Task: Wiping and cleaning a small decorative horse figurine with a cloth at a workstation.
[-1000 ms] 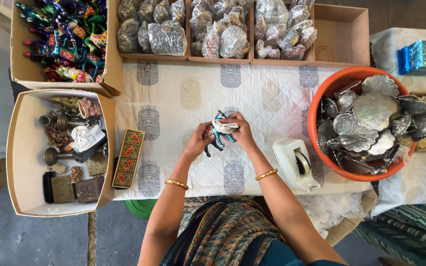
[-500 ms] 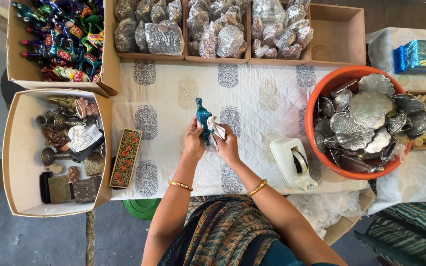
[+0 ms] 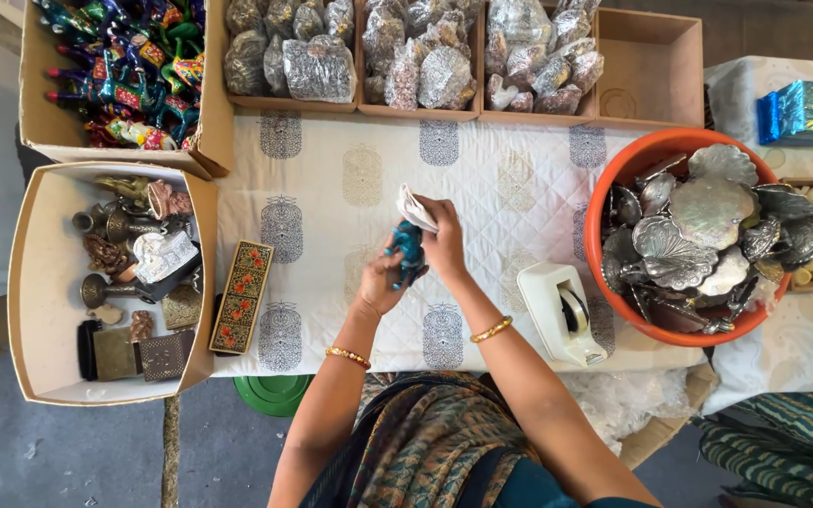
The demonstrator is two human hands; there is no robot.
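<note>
Blue figurine (image 3: 407,252) now lower, both hands' fingers still clamped round it, w/ white paper (image 3: 416,208) atop.

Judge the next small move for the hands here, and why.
Probably draw the white paper in the right hand down over the blue figurine that the left hand holds: the paper sits only at its top, leaving most of it bare.

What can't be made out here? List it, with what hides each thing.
Head view:
- Blue figurine: shape hidden by left hand and right hand.
- White cloth: lower part behind right hand.
- Wrapped bundles: contents hidden by wrapping; top row cut by frame edge.
- Orange tub: inside covered by silver dishes.
</note>
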